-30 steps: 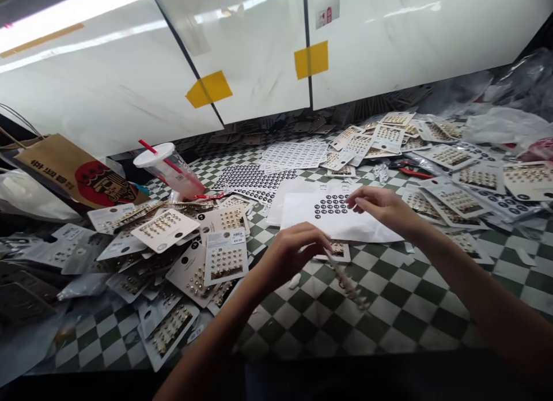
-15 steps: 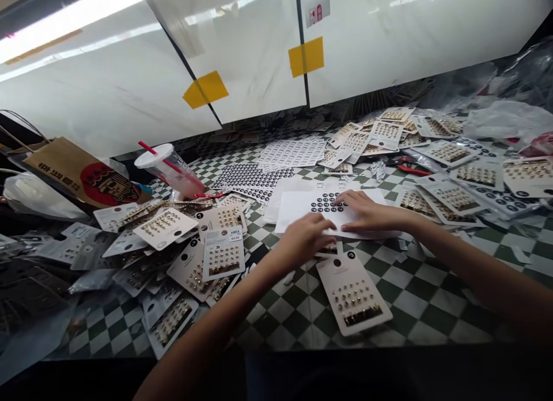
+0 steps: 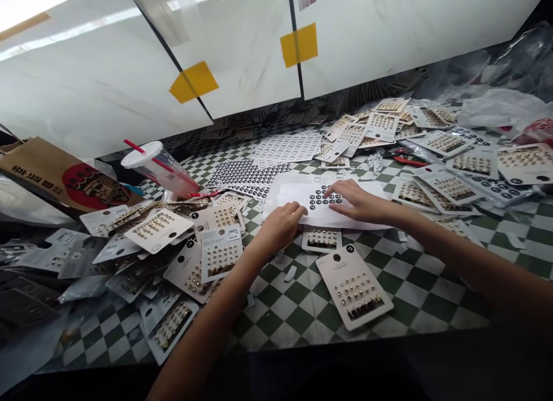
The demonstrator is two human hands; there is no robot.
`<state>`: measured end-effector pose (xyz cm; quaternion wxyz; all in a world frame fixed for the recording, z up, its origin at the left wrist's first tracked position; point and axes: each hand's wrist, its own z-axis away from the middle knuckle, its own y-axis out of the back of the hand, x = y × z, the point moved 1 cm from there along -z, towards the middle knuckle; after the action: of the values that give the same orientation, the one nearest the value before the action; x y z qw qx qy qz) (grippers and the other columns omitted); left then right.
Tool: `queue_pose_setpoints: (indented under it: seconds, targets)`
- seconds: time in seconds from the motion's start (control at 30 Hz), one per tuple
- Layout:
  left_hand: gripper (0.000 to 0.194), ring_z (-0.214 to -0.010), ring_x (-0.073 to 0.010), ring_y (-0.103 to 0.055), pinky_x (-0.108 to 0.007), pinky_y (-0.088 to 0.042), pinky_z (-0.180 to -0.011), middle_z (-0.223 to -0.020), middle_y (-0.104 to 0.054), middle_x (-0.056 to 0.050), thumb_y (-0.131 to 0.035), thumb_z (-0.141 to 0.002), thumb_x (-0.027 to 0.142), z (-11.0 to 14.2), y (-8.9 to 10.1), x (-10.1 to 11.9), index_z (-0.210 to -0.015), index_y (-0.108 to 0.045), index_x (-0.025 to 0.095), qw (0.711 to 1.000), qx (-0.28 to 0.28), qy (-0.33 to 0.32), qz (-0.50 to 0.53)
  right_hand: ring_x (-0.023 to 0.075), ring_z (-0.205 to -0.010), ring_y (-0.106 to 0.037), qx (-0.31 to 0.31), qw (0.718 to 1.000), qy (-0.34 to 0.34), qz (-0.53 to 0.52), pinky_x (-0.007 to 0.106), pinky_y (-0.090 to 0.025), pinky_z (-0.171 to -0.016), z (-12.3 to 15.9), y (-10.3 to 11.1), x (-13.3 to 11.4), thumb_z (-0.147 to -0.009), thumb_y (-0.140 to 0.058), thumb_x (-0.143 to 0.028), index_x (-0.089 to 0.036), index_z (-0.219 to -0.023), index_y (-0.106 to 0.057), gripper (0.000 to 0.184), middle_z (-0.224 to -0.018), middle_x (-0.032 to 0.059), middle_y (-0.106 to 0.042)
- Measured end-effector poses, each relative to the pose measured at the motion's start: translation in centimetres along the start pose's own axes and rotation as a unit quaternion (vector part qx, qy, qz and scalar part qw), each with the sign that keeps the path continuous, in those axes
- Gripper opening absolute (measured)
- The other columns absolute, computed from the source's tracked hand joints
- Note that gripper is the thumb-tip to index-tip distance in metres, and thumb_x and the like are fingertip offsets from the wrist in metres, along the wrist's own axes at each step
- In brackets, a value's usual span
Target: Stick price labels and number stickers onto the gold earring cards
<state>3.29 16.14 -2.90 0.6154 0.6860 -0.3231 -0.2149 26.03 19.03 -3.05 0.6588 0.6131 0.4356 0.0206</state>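
A white sticker sheet [image 3: 298, 198] with round black stickers lies on the checkered table, over other white paper. At its left near corner my left hand [image 3: 283, 222] is closed, bent fingers together on the sheet's edge; the thumb is mostly hidden. My right hand [image 3: 352, 200] rests over the stickers, with thumb and index finger spread apart and fingertips touching the sheet. Just below the sheet is a card of small gold earrings [image 3: 322, 238], its top covered by the paper. A larger earring card [image 3: 354, 288] with a black round sticker at its top lies nearer me.
Piled earring cards [image 3: 159, 228] spread at left, and more cards [image 3: 382, 127] lie at back right. A tilted drink cup [image 3: 162, 170] with a red straw stands near a brown paper bag [image 3: 69, 173]. Red-handled pliers [image 3: 410, 161] and sticker sheets [image 3: 250, 179] lie behind.
My left hand has moved left along the sheet's near edge, uncovering the small earring card. My right hand has shifted slightly left and up over the stickers. The view has shifted a little.
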Motion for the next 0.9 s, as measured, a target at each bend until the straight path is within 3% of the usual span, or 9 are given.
queue_pose_setpoints:
  seconds: [0.23,0.33,0.43,0.47,0.57,0.63,0.7,0.77,0.9]
  targets:
    - [0.028,-0.085,-0.0206,-0.056,-0.037,-0.041,-0.082,-0.088,-0.063,-0.008,-0.034,-0.091,0.011,0.8,0.4,1.7,-0.091,-0.060,0.021,0.992,0.116,0.019,-0.045,0.0307,-0.120,-0.040,-0.035,0.997,0.068,0.004,0.047,-0.040,-0.097,-0.5,-0.6,-3.2,-0.076,-0.061,-0.048,-0.017,-0.129,-0.038,0.065,-0.128,0.0138,-0.046]
    - [0.023,-0.083,-0.0207,-0.056,-0.037,-0.039,-0.079,-0.086,-0.062,-0.008,-0.037,-0.091,0.014,1.5,0.4,2.3,-0.090,-0.059,0.022,0.977,0.198,0.065,-0.035,0.0293,-0.106,-0.049,0.073,0.989,0.094,0.084,0.046,-0.045,-0.088,-0.4,-1.1,-4.1,-0.083,-0.049,-0.020,-0.014,-0.118,-0.050,0.035,-0.114,0.0151,-0.055]
    - [0.011,-0.086,-0.0212,-0.054,-0.038,-0.040,-0.081,-0.090,-0.060,-0.008,-0.044,-0.089,0.017,1.8,0.2,2.0,-0.091,-0.055,0.022,0.947,0.300,0.116,-0.013,0.0262,-0.086,-0.053,0.157,0.965,0.101,0.186,0.042,-0.048,-0.074,-0.2,-1.6,-4.4,-0.085,-0.034,-0.005,-0.011,-0.099,-0.061,0.031,-0.092,0.0155,-0.061]
    - [0.009,-0.091,-0.0224,-0.053,-0.039,-0.040,-0.083,-0.094,-0.058,-0.009,-0.050,-0.087,0.022,1.9,0.3,1.8,-0.095,-0.052,0.021,0.927,0.344,0.147,0.009,0.0253,-0.081,-0.053,0.179,0.954,0.109,0.213,0.040,-0.049,-0.071,-0.1,-1.6,-4.3,-0.087,-0.033,-0.005,-0.010,-0.097,-0.062,0.031,-0.087,0.0150,-0.061]
    - [0.047,-0.108,-0.0259,-0.047,-0.044,-0.041,-0.092,-0.114,-0.051,-0.014,-0.062,-0.078,0.042,2.3,0.8,0.7,-0.114,-0.042,0.019,0.823,0.431,0.306,0.208,0.0226,-0.077,-0.052,0.256,0.927,0.116,0.250,0.039,-0.050,-0.069,0.6,-1.4,-3.9,-0.089,-0.035,-0.006,-0.013,-0.103,-0.063,0.032,-0.083,0.0124,-0.060]
    - [0.054,-0.112,-0.0261,-0.049,-0.044,-0.043,-0.093,-0.121,-0.050,-0.015,-0.050,-0.082,0.056,2.2,1.2,0.5,-0.120,-0.041,0.018,0.731,0.357,0.364,0.453,0.0214,-0.079,-0.052,0.295,0.914,0.120,0.253,0.038,-0.051,-0.072,1.1,-1.2,-3.7,-0.089,-0.037,-0.005,-0.016,-0.111,-0.060,0.034,-0.086,0.0104,-0.059]
    - [0.061,-0.112,-0.0264,-0.052,-0.044,-0.044,-0.094,-0.122,-0.054,-0.014,-0.029,-0.086,0.066,1.9,1.8,1.1,-0.121,-0.046,0.018,0.631,0.221,0.323,0.670,0.0208,-0.081,-0.052,0.303,0.902,0.166,0.260,0.037,-0.051,-0.075,1.5,-1.2,-3.7,-0.089,-0.040,-0.005,-0.019,-0.119,-0.056,0.037,-0.087,0.0086,-0.059]
    - [0.072,-0.114,-0.0286,-0.054,-0.044,-0.045,-0.094,-0.121,-0.059,-0.013,-0.021,-0.084,0.071,1.7,2.4,1.8,-0.121,-0.051,0.017,0.555,0.141,0.263,0.777,0.0204,-0.084,-0.052,0.289,0.888,0.236,0.271,0.035,-0.051,-0.076,1.8,-1.3,-3.8,-0.088,-0.043,-0.004,-0.020,-0.123,-0.053,0.040,-0.085,0.0073,-0.058]
    - [0.073,-0.113,-0.0317,-0.056,-0.046,-0.046,-0.094,-0.112,-0.065,-0.014,-0.033,-0.081,0.071,1.9,2.8,2.2,-0.120,-0.056,0.014,0.504,0.119,0.248,0.819,0.0202,-0.084,-0.051,0.262,0.876,0.288,0.286,0.034,-0.050,-0.077,1.9,-1.6,-4.2,-0.086,-0.045,-0.003,-0.016,-0.117,-0.056,0.035,-0.081,0.0067,-0.057]
